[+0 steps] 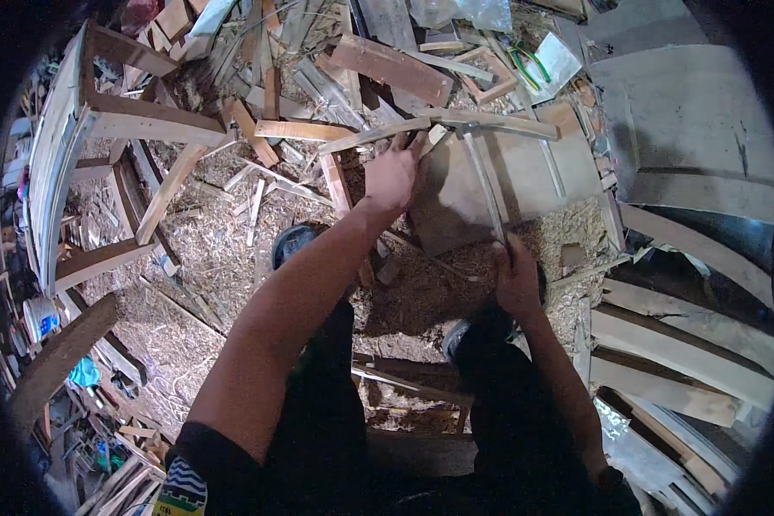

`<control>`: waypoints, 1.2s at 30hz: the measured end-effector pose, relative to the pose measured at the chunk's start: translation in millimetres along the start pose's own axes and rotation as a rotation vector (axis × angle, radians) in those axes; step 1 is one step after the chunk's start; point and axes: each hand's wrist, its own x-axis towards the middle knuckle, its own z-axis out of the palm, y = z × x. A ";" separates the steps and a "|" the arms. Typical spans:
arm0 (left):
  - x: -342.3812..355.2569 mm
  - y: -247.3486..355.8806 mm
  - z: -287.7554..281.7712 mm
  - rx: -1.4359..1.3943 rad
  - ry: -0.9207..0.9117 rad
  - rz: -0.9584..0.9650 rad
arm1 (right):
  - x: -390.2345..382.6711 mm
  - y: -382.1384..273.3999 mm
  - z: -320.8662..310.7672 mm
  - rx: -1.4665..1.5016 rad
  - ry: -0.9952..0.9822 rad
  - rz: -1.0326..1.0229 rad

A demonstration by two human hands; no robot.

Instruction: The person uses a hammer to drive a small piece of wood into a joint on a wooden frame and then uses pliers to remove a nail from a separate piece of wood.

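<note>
Nearest me, my right hand (518, 279), its forearm angling in from 5 o'clock, is wrapped around the low end of what looks like a hammer (488, 185) pointing to 12 o'clock, probably held there for leverage. Just past it, a flat board (451, 211) lies at 1 o'clock, perhaps to give a level surface over the shavings on the floor (219, 258). Farther out, my left arm reaches up from 7 o'clock, the left hand (393, 175) touching a wooden strip (371, 138) near 12, seemingly steadying it, though I cannot tell whether it grips.
</note>
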 end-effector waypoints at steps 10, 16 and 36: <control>14.6 -5.3 1.3 -0.080 -0.058 -0.010 | 24.3 -56.8 -12.1 -0.006 -0.033 -0.274; 15.7 -8.4 -3.8 -0.115 -0.080 0.019 | 29.1 -56.1 -11.8 -0.008 -0.063 -0.272; 15.3 -13.9 7.7 0.049 -0.078 0.027 | 29.8 -74.4 -24.5 -0.141 -0.145 -0.142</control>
